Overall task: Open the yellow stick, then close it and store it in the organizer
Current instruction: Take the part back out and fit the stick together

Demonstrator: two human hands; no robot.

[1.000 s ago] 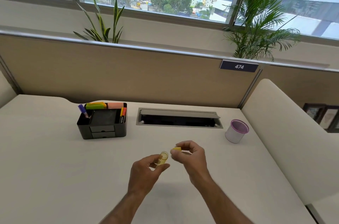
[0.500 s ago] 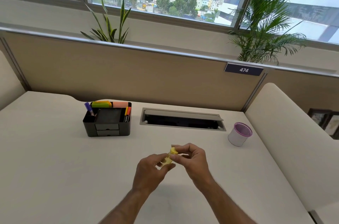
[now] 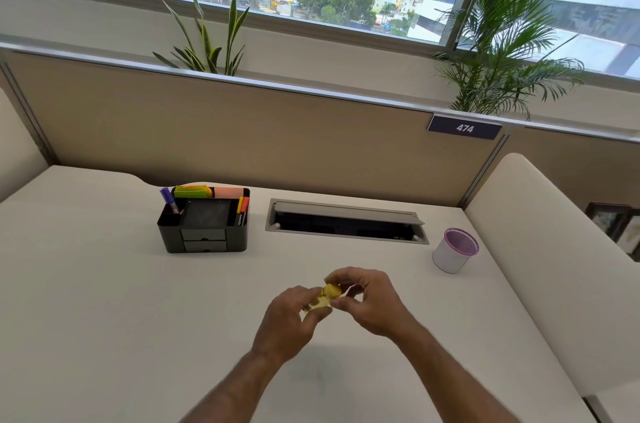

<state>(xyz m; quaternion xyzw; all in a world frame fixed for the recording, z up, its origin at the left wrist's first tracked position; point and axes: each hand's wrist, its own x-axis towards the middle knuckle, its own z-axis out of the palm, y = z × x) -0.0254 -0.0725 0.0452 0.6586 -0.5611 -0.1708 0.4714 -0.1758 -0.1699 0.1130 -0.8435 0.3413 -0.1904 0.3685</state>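
Left hand (image 3: 289, 317) and right hand (image 3: 369, 298): both pinching yellow stick (image 3: 322, 299) mid-desk, cap apparently back on. Outstanding: storage in organizer (image 3: 204, 226), far-left.

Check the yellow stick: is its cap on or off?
On, or nearly: the cap sits against the stick with no gap, both hands gripping. Whether it is fully seated, cannot tell.

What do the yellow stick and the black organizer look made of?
Yellow stick: likely translucent glossy plastic, since light passes through its body. Black organizer: probably matte moulded plastic, with even dark walls and little shine; coated metal cannot be ruled out.
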